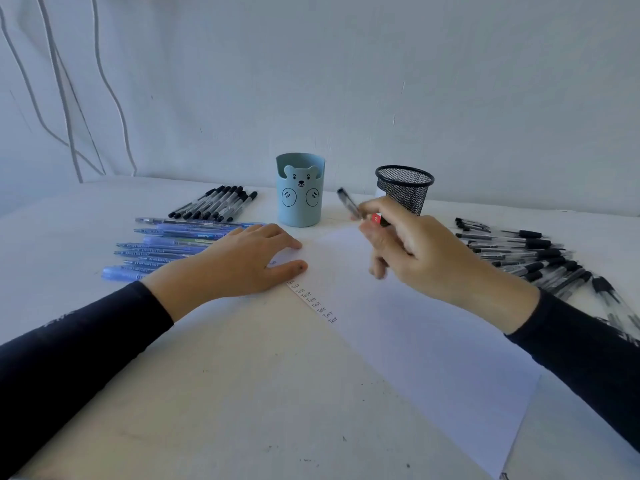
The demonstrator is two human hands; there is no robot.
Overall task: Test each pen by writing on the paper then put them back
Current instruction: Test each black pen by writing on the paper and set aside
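Paper under flat left hand, right hand gripping blurred, seemingly black pen, mesh cup behind

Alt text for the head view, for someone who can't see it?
The right hand holds a dark pen above the white paper sheet, while the left hand rests flat on it beside a column of "Test" lines. A light-blue bear cup and black mesh cup stand behind, with pens either side.

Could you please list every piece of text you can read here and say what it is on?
"Test": handwritten, repeated down a column on the paper.
Print on the blue pens: too blurred to read.
Red label on the pen in the right hand: too small to read.
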